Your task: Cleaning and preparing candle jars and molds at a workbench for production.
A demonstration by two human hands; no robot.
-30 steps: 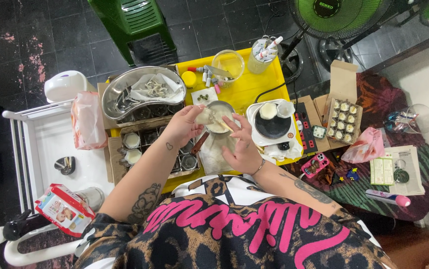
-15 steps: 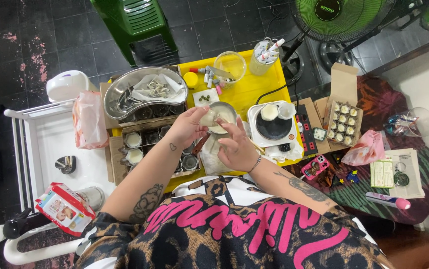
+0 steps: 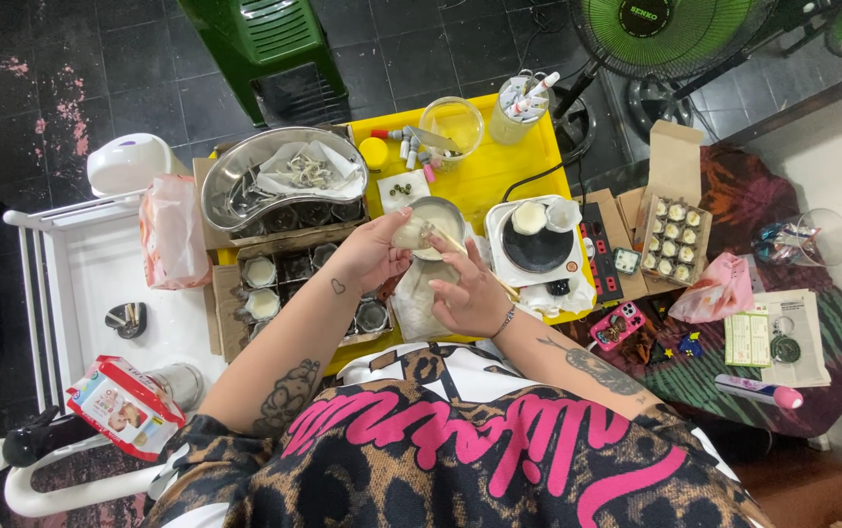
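My left hand (image 3: 374, 252) grips the near rim of a small metal bowl (image 3: 430, 217) holding pale creamy stuff, over the yellow table (image 3: 499, 161). My right hand (image 3: 468, 291) holds a thin wooden stick (image 3: 452, 241) whose tip dips into the bowl. Just right of the bowl stands a white hot plate (image 3: 538, 249) with a black round top and two small white cups at its back edge. A cardboard tray of small round tins (image 3: 284, 284) lies under my left forearm.
A kidney-shaped metal dish (image 3: 279, 176) with small tools sits at the back left. A clear cup (image 3: 452, 122), a cup of pens (image 3: 523, 98), a box of filled tins (image 3: 673, 235), a pink phone (image 3: 618, 325), a white cart (image 3: 98, 284) and a green fan (image 3: 670, 29) surround the table.
The bowl and both hands have shifted slightly left and nearer to me. My right hand has risen toward the bowl with the stick.
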